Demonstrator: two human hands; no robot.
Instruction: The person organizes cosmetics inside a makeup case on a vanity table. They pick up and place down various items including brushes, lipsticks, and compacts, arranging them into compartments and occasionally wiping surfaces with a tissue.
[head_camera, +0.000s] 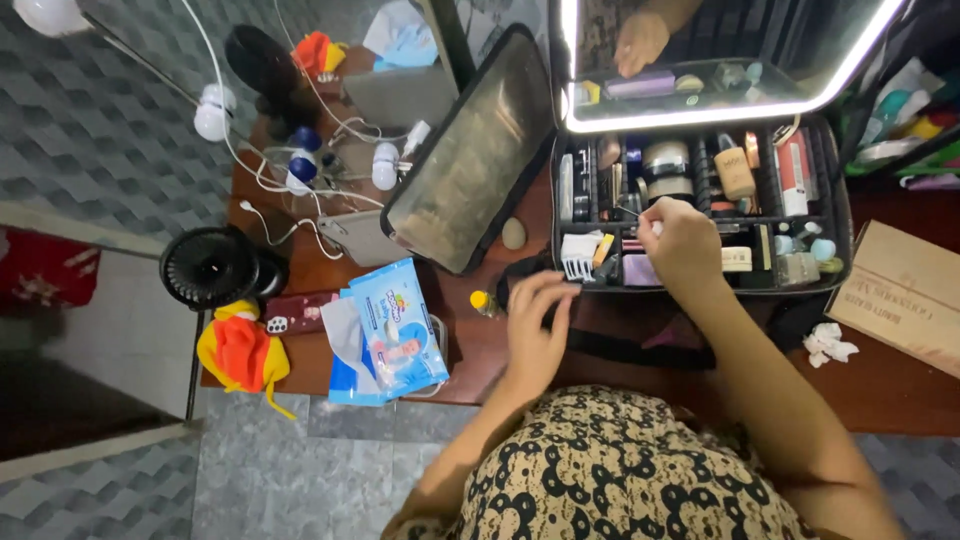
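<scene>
Patterned dress lowest in view. Right hand (682, 240) pinches thin cotton swab (632, 213) over black makeup case (840, 225); light, bendy, best held mid-stick. Left hand (535, 325) rests open on counter (480, 345), near white comb (577, 256).

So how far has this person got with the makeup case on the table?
The makeup case already stands open, its mirror light on and its compartments full. Right now the right hand holds a thin white stick over the middle compartments, while the left hand rests at the case's front edge by a white comb. The wet wipes pack lies untouched; what remains is unclear.
</scene>
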